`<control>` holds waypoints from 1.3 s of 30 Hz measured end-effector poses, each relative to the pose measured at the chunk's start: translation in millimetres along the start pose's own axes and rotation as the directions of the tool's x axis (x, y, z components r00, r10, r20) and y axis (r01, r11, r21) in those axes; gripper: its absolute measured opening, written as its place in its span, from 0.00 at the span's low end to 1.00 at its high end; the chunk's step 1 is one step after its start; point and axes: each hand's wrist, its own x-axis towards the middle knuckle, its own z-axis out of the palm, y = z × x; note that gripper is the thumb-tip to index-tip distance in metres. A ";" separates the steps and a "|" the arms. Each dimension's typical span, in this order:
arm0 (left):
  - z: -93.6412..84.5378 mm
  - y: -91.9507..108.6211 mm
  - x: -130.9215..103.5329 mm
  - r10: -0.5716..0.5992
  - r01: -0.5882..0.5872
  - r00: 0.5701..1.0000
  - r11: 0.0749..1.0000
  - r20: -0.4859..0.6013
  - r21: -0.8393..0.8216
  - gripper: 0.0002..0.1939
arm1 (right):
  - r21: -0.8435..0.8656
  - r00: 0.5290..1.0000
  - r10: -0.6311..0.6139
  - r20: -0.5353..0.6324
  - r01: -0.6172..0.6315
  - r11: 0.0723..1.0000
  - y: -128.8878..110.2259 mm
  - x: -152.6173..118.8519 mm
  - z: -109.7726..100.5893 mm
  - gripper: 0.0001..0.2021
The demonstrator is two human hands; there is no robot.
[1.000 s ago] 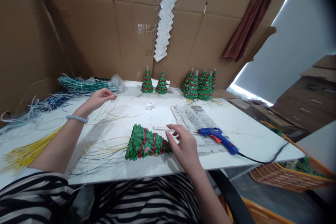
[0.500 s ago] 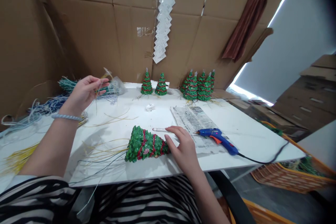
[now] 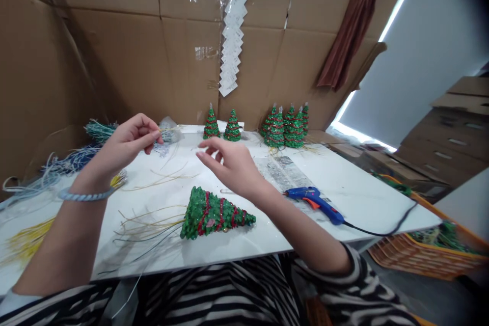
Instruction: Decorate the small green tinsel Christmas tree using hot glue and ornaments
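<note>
My left hand (image 3: 132, 142) is raised over the left part of the white table, its thumb and fingers pinched on a thin yellow wire (image 3: 170, 129). My right hand (image 3: 234, 165) hovers across from it, thumb and index finger apart, with nothing visible between them. Below, a green Christmas tree ornament (image 3: 216, 212) with red garland lies on its side, tip to the right. Yellow and dark wires (image 3: 153, 224) trail from its base. Neither hand touches the tree. A white stick-like piece (image 3: 226, 191) lies partly behind my right forearm.
A blue glue gun (image 3: 315, 201) rests on newspaper (image 3: 280, 170) at right, its cord running off the table edge. Several small trees (image 3: 284, 130) stand at the back. Wire bundles (image 3: 72, 160) lie at left; an orange crate (image 3: 424, 254) stands below right.
My right hand has left the tree's tip and moved up and left toward my left hand. My left hand has shifted slightly, still pinching the wire. The view has tilted a little.
</note>
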 end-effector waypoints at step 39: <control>37.2 0.8 -7.4 0.168 -0.235 0.972 0.764 0.165 0.601 0.08 | -0.338 0.893 -0.037 0.449 0.208 0.918 11.6 50.2 -17.4 0.06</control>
